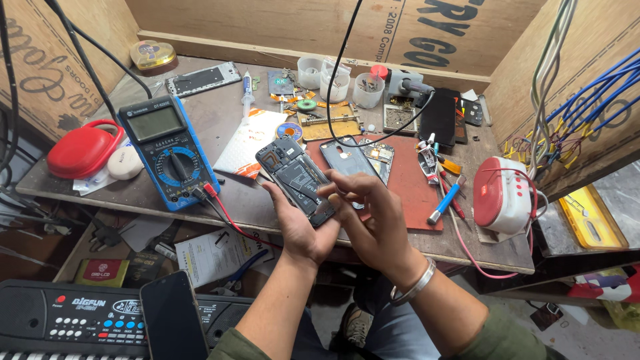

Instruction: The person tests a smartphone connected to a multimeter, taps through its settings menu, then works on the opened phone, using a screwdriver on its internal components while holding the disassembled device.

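1. Black plastic and bare circuitry: I hold an opened phone, its back cover off, above the front edge of the wooden workbench, between the blue multimeter and the red work mat.
2. My left hand cradles the phone's lower end from beneath, fingers curled closed around its edges. My right hand closes in over the bottom right corner, fingertips pressing on it.
3. Risk, as I judge it: only 1 end is supported, so a hard push from my right fingertips could tip the phone out of my palm or flex the exposed board.
4. A slip could also drag the phone against the multimeter's red lead lying just beside my left wrist.
5. Phone's long axis runs from near-right to far-left; its top end points away from me, toward the white pouch.
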